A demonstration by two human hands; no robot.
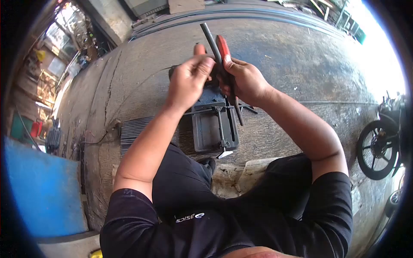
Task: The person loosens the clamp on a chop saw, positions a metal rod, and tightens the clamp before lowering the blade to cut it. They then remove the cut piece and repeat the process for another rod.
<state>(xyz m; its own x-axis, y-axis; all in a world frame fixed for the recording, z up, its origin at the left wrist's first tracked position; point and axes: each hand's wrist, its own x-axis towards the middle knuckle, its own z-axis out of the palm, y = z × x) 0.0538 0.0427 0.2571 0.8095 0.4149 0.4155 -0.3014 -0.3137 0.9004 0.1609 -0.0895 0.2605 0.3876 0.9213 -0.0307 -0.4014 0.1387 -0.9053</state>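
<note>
My right hand (247,80) is closed round a dark metal rod (209,38) and a red-handled tool (222,46), which lie side by side. The rod slants from upper left to lower right, its lower end beside the machine. My left hand (191,79) is at the rod's left side, its fingers curled and slightly blurred; what they grip, if anything, I cannot make out. Below and behind the hands stands a dark cutting machine (207,130) with a tray-like base and a clamp screw (221,124). An orange part (199,49) shows behind my left hand.
A ribbed metal piece (133,133) lies left of the machine. Long bars (241,16) lie across the far floor. A blue panel (43,189) stands at the left, a motorcycle wheel (378,149) at the right. A cardboard sheet (232,176) lies between my legs.
</note>
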